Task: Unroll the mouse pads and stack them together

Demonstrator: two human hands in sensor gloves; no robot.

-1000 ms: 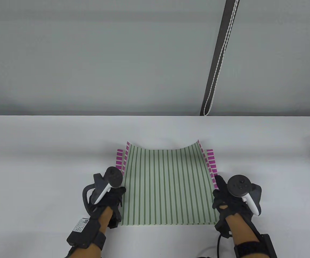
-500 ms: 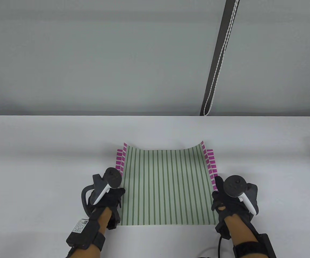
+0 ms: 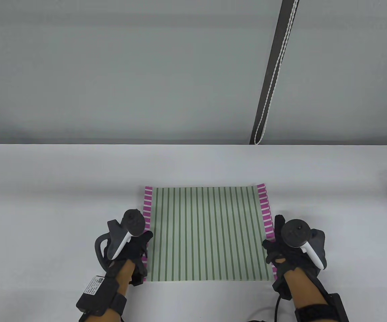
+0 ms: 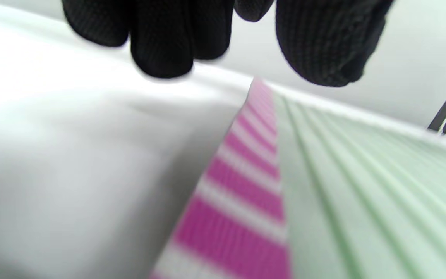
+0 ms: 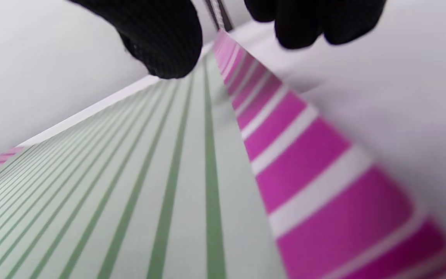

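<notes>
Table view: green pad [image 3: 206, 233] lies flat on magenta pad [image 3: 147, 204], stacked between your hands on the bench [image 3: 46, 188].
Left grip [image 3: 136, 248]: released, beside the stack's edge.
Right grip [image 3: 285, 250]: released likewise.
Left: only squaring the edges, I judge.

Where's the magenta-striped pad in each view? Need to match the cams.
Table view: magenta-striped pad shows only as strips along both side edges of the green-striped pad.
Left wrist view: magenta-striped pad runs up the centre.
Right wrist view: magenta-striped pad runs up right of centre.
Shared landmark: the green pad's edge over the magenta stripes.
</notes>
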